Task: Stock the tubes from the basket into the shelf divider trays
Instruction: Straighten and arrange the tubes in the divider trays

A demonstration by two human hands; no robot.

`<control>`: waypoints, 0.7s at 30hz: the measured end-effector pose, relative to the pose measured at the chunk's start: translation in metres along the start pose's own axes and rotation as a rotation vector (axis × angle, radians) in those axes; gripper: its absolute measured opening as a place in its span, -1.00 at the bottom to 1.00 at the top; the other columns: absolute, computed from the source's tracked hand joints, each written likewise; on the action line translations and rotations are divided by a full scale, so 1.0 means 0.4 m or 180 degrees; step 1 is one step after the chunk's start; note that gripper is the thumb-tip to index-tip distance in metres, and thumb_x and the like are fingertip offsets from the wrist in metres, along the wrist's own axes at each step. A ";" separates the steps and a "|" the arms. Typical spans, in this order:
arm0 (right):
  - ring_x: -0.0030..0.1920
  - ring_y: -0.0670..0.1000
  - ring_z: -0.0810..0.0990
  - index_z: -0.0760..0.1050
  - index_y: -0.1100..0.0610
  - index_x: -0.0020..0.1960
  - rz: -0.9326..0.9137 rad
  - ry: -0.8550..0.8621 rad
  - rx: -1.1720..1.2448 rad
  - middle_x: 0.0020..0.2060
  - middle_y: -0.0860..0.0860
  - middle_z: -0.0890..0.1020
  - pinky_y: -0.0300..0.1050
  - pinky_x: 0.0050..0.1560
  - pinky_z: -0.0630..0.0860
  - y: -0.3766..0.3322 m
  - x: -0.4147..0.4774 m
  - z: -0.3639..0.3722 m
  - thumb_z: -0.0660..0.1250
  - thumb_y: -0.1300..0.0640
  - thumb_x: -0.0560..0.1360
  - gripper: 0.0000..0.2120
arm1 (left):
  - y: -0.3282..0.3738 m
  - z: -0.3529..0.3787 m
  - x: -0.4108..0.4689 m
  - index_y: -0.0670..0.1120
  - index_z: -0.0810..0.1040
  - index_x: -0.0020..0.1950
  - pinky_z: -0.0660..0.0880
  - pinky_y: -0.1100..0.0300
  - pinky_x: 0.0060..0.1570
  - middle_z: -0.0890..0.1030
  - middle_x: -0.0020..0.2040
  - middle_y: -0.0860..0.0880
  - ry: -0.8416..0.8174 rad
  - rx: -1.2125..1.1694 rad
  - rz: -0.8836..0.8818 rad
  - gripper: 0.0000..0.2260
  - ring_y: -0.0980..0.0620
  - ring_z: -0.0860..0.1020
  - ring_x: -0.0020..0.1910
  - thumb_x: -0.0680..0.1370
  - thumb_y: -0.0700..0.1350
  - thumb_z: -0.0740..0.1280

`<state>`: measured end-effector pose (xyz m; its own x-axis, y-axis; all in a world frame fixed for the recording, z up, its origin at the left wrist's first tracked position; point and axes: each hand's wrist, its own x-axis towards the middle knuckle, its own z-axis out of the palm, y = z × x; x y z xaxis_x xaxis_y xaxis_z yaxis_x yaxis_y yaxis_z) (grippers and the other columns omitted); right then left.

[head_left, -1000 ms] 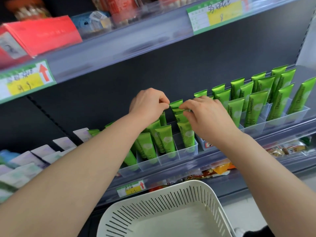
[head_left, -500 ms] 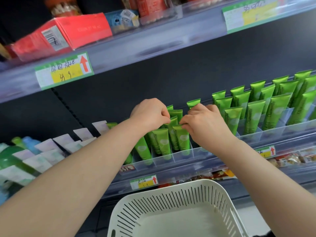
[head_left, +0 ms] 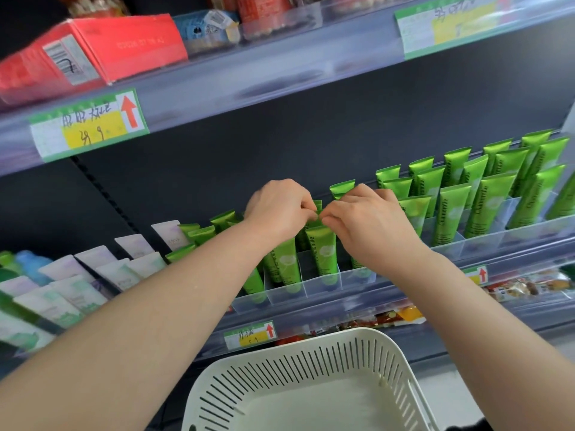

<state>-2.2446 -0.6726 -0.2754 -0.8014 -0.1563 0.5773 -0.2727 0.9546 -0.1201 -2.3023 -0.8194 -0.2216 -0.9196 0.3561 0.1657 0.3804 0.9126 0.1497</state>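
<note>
Two hands, left hand (head_left: pixel 277 209) and right hand (head_left: pixel 370 227), pinched the crimped top of a green tube (head_left: pixel 324 255) in the mid-frame divider tray (head_left: pixel 314 292); light, squishy, kinda slick probably, so that stiff crimp looked the safest hold.

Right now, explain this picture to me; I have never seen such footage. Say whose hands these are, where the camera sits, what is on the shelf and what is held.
No machine here: a person works with two bare hands. The one picture comes from a wide-angle camera worn on the head, looking forward and down, so both arms reach in from below. The left hand and right hand meet at a green tube, fingers pinching its flat top as it stands in a clear divider tray on the shelf. More green tubes fill the trays to the right. A white slotted basket sits below.
</note>
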 end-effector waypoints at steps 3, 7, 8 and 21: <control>0.07 0.06 0.49 0.60 0.00 0.06 0.0106 -0.0082 0.0040 -0.13 -0.08 0.66 0.02 0.01 0.32 0.013 -0.001 -0.009 0.14 0.01 0.61 -0.74 | -0.005 -0.005 0.003 0.13 0.67 -0.18 0.39 0.19 -0.23 0.62 -0.23 0.17 0.0025 -0.0297 -0.0021 -0.91 0.07 0.56 -0.16 0.49 0.07 0.41; 0.11 0.06 0.47 0.55 -0.02 0.15 0.0184 -0.0180 0.0104 -0.02 -0.07 0.64 0.04 0.06 0.34 0.020 -0.006 -0.016 0.11 -0.01 0.62 -0.73 | -0.029 -0.021 0.020 0.12 0.67 -0.16 0.50 0.14 -0.13 0.62 -0.20 0.18 0.0299 -0.0496 -0.0209 -0.92 0.07 0.57 -0.10 0.50 0.00 0.39; 0.11 0.07 0.47 0.55 -0.02 0.17 0.0194 -0.0189 0.0110 -0.01 -0.07 0.64 0.04 0.06 0.35 0.020 -0.007 -0.017 0.11 -0.01 0.62 -0.73 | -0.036 -0.022 0.026 0.12 0.67 -0.14 0.51 0.13 -0.10 0.63 -0.18 0.18 0.0355 -0.0455 -0.0228 -0.91 0.05 0.58 -0.07 0.50 -0.03 0.38; 0.01 0.11 0.48 0.57 0.05 0.12 0.0270 -0.0056 0.0186 -0.09 0.00 0.61 0.03 -0.11 0.39 0.028 -0.004 -0.018 0.19 0.08 0.60 -0.79 | -0.051 0.003 0.131 0.07 0.68 -0.10 0.53 0.12 -0.14 0.66 -0.07 0.06 0.0092 0.0467 -0.0342 -0.89 -0.05 0.60 -0.05 0.49 -0.12 0.39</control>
<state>-2.2428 -0.6597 -0.2719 -0.8321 -0.0805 0.5488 -0.2336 0.9482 -0.2152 -2.3585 -0.8191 -0.2171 -0.9502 0.2510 0.1845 0.2598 0.9653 0.0246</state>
